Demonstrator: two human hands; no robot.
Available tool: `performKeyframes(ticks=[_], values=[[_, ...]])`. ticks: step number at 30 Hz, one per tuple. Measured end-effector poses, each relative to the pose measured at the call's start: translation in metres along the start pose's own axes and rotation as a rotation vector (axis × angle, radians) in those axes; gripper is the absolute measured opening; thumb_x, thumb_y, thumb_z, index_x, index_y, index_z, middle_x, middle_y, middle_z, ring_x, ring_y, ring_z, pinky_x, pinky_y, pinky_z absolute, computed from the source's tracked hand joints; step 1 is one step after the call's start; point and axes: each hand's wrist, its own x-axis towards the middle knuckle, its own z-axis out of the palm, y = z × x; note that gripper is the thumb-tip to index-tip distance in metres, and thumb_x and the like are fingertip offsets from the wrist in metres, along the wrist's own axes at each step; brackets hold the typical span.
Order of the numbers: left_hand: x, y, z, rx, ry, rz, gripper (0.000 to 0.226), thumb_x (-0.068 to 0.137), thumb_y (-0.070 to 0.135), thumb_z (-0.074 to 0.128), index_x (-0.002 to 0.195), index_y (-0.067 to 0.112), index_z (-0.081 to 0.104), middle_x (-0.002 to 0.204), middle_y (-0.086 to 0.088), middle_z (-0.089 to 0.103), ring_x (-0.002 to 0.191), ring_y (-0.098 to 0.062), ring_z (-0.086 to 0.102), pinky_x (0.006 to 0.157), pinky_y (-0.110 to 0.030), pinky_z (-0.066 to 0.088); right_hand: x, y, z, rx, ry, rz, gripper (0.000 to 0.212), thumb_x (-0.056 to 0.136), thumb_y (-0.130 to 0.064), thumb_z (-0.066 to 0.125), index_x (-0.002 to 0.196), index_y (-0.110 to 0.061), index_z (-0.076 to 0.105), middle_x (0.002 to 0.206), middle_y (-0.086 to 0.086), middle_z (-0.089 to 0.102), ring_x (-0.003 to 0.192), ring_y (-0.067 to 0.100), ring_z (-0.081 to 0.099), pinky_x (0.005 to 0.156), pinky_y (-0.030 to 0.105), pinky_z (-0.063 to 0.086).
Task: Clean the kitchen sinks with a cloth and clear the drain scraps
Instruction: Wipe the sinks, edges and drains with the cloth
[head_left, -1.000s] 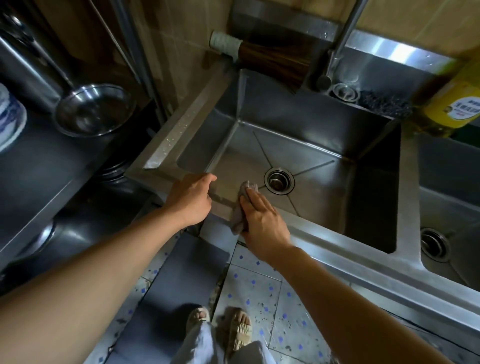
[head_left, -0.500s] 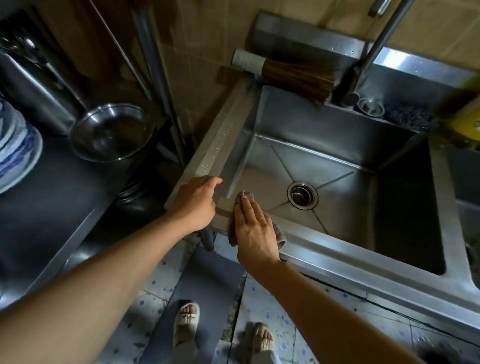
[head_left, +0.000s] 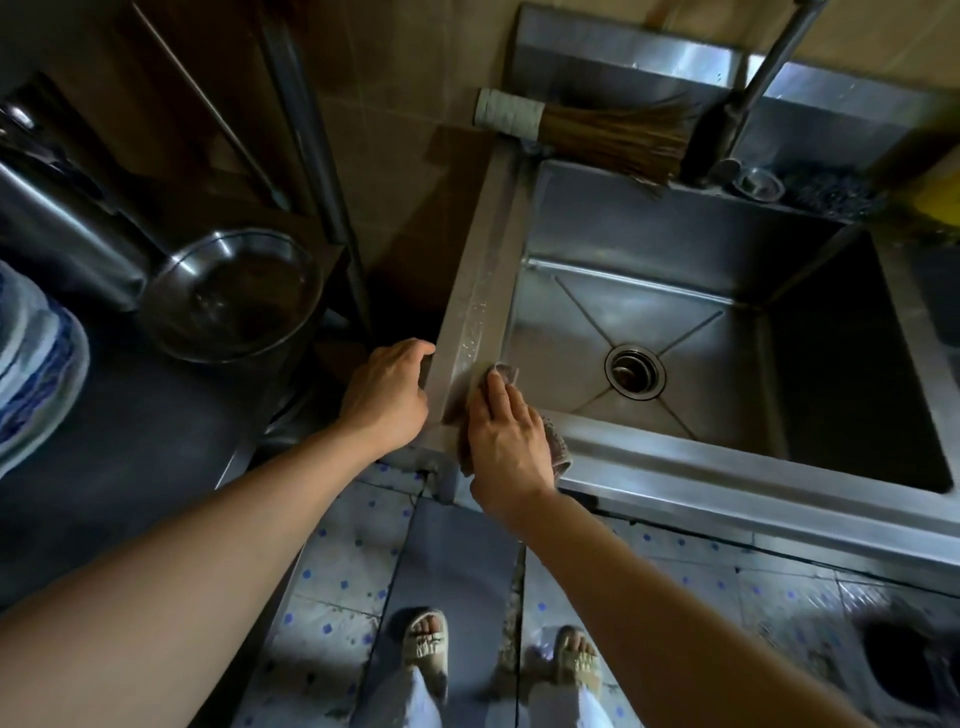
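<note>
- On the near left corner of the sink (head_left: 649, 244), a crumpled cloth (head_left: 558, 449) lay over the rim, one end reaching up the left rim, the other showing past the right side of the hand above it.
- The right hand (head_left: 506, 441) pressed down on the cloth with straight fingers laid flat, pointing up along the left rim.
- The left hand (head_left: 387, 397) rested just beside it on the outer edge of the same corner, fingers curled over the rim's outside; how firmly it held was not clear.
- Water drops glinted on the left rim above the cloth.
- The basin was steel, with creases running to a round drain (head_left: 635, 372) at its middle; whether scraps sat in the drain could not be told.
- A bamboo brush (head_left: 597, 132) lay across the far left corner of the sink, its wrapped handle pointing left.
- A tap (head_left: 753, 88) rose at the back, with a small steel strainer (head_left: 759, 185) and a dark scourer (head_left: 826, 192) on the ledge to its right.
- Left of the sink, on a dark counter (head_left: 130, 441), stood a steel bowl (head_left: 234, 293) and, at the frame's edge, a stack of blue-and-white plates (head_left: 36, 364).
- Below, two feet in pale sandals (head_left: 427, 649) stood on a speckled tile floor (head_left: 343, 566).
</note>
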Motion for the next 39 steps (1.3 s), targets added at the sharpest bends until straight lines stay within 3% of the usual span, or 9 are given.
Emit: performKeyframes(ticks=[6,9,14,16,19,24,30,34,39], values=[[0.007,0.007,0.0,0.003,-0.002,0.053,0.053,0.092,0.0,0.045,0.141,0.016,0.037,0.148,-0.002,0.038,0.137,-0.021,0.031,0.112,-0.033,0.029,0.007,-0.024,0.001,0.02,0.0,0.112,0.084,0.089,-0.016,0.058,0.148,0.003,0.002,0.155,0.026,-0.006,0.144,0.04,0.0,0.117,0.044,0.011],[0.008,0.005,-0.005,0.001,-0.014,0.056,0.053,0.091,-0.001,0.044,0.141,0.016,0.038,0.148,-0.002,0.038,0.137,-0.022,0.032,0.111,-0.033,0.03,0.009,-0.022,0.005,0.087,0.029,0.109,0.081,0.09,-0.017,0.057,0.149,0.0,0.004,0.156,0.022,-0.005,0.145,0.038,-0.001,0.117,0.042,0.01],[-0.003,0.002,-0.01,-0.021,-0.063,0.032,0.052,0.093,0.0,0.045,0.141,0.016,0.036,0.148,-0.002,0.037,0.137,-0.022,0.031,0.109,-0.033,0.029,-0.001,0.004,-0.022,0.347,-0.046,0.013,0.082,0.08,-0.032,0.07,0.147,-0.011,0.028,0.156,0.009,0.01,0.143,0.026,0.017,0.113,0.029,0.024],[-0.007,0.002,-0.009,-0.038,-0.066,0.022,0.052,0.093,0.001,0.046,0.142,0.016,0.036,0.148,-0.002,0.037,0.137,-0.021,0.031,0.109,-0.031,0.028,-0.01,0.014,-0.024,0.34,-0.047,-0.037,0.072,0.082,-0.029,0.068,0.145,-0.017,0.035,0.155,0.006,0.015,0.14,0.026,0.024,0.109,0.027,0.027],[-0.011,0.0,-0.008,-0.077,-0.059,-0.021,0.051,0.094,0.003,0.047,0.142,0.017,0.036,0.148,-0.002,0.037,0.137,-0.021,0.033,0.11,-0.033,0.03,-0.019,0.015,-0.011,0.226,0.002,-0.045,0.071,0.088,-0.018,0.059,0.149,-0.024,0.024,0.158,0.002,0.01,0.141,0.026,0.022,0.107,0.031,0.033],[-0.009,-0.008,-0.013,-0.121,-0.021,-0.081,0.051,0.094,0.002,0.045,0.142,0.018,0.037,0.148,-0.001,0.038,0.137,-0.019,0.033,0.108,-0.032,0.032,-0.005,-0.007,-0.003,0.213,0.101,-0.012,0.061,0.088,-0.008,0.053,0.145,-0.019,0.034,0.153,0.002,0.026,0.132,0.028,0.037,0.096,0.034,0.044],[0.0,-0.009,-0.02,-0.158,-0.012,-0.08,0.052,0.095,0.002,0.045,0.142,0.019,0.036,0.149,0.0,0.037,0.138,-0.017,0.031,0.109,-0.031,0.03,0.028,-0.025,-0.006,0.414,0.136,0.165,0.065,0.091,-0.014,0.053,0.149,-0.008,0.024,0.159,0.013,0.005,0.145,0.029,0.014,0.114,0.035,0.026],[0.011,-0.013,-0.023,-0.18,-0.003,-0.075,0.051,0.096,0.004,0.045,0.143,0.022,0.035,0.148,0.001,0.037,0.138,-0.016,0.032,0.108,-0.03,0.031,0.032,-0.028,-0.002,0.47,0.181,0.17,0.071,0.095,-0.022,0.05,0.151,-0.005,0.011,0.158,0.013,-0.011,0.146,0.025,-0.012,0.12,0.032,0.001],[0.042,-0.017,-0.027,-0.178,-0.001,-0.043,0.05,0.095,0.003,0.045,0.142,0.02,0.037,0.147,0.001,0.039,0.137,-0.015,0.034,0.108,-0.027,0.03,0.049,-0.03,0.001,0.478,0.214,0.214,0.067,0.098,-0.027,0.043,0.151,-0.007,0.008,0.159,0.01,-0.008,0.146,0.023,-0.011,0.118,0.028,-0.003]])
